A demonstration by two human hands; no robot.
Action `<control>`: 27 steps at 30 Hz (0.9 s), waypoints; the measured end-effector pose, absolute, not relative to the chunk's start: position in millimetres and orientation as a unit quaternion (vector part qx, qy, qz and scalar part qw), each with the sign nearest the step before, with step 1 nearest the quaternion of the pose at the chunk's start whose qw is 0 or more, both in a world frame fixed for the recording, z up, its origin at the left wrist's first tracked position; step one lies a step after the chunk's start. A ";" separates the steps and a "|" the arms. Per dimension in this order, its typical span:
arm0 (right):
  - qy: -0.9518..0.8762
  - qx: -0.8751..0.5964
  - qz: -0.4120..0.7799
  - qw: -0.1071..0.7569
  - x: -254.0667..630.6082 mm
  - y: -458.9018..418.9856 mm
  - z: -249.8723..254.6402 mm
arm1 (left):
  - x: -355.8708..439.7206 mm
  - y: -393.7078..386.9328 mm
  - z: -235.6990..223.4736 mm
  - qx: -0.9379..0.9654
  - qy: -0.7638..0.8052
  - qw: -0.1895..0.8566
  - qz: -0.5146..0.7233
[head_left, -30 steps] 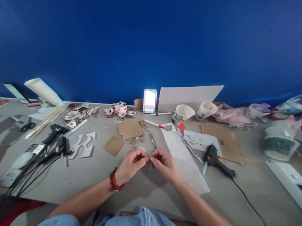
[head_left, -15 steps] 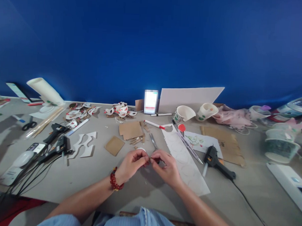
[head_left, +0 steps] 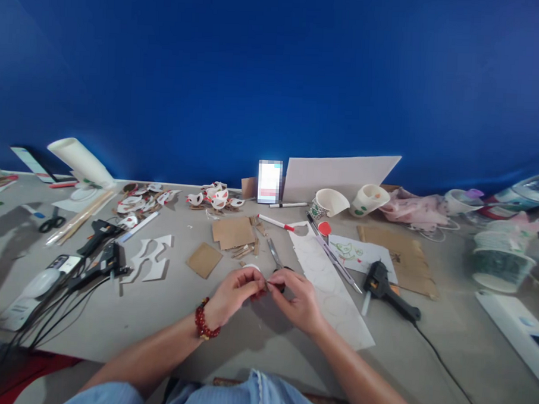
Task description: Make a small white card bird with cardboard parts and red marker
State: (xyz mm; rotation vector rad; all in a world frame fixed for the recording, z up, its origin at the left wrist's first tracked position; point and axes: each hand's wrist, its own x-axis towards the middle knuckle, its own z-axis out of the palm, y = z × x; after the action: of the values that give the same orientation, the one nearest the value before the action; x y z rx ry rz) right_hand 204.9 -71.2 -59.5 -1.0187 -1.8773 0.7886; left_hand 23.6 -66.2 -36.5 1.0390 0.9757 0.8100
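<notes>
Fingertips meeting, my left hand (head_left: 236, 293) and my right hand (head_left: 298, 301) pinch at a small brownish piece (head_left: 266, 283) between them, too small to make out fully. A bit of white paper (head_left: 251, 267) shows just above my left fingers. Scissors (head_left: 275, 254) lie behind my right hand, blades pointing away and handles partly hidden by it. Beyond my left hand are a square of brown cardboard (head_left: 204, 260), a larger cardboard piece (head_left: 232, 232) and several thin cardboard strips (head_left: 246, 250).
Several red-and-white paper birds (head_left: 218, 198) stand at the back. Glue guns (head_left: 101, 263) with cables and white paper cut-outs (head_left: 155, 265) lie left. To the right are a long white paper sheet (head_left: 323, 288), a red-capped marker (head_left: 275, 222), a black glue gun (head_left: 388, 290) and paper cups (head_left: 329, 203).
Both hands stay almost in place, fingertips still together. My right fingers have shifted slightly around the small piece.
</notes>
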 end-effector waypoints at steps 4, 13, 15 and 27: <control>-0.746 -0.415 0.314 0.417 204.9 -71.9 -59.2 | 23.0 -69.1 -45.1 0.499 0.440 0.651 0.366; -0.729 -0.433 0.350 0.398 204.0 -73.0 -59.5 | 20.4 -70.0 -47.9 0.594 0.461 0.553 0.359; -0.723 -0.434 0.370 0.390 203.3 -73.4 -59.3 | 19.9 -70.9 -47.5 0.629 0.478 0.501 0.354; -0.667 -0.460 0.444 0.383 203.9 -71.1 -63.9 | 17.2 -71.8 -49.5 0.547 0.458 0.597 0.367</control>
State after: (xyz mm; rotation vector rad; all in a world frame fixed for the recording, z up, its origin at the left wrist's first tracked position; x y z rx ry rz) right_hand 203.9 -71.1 -63.9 -1.1727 -1.6995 1.1327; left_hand 17.2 -71.8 -49.5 1.2700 1.0627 0.8514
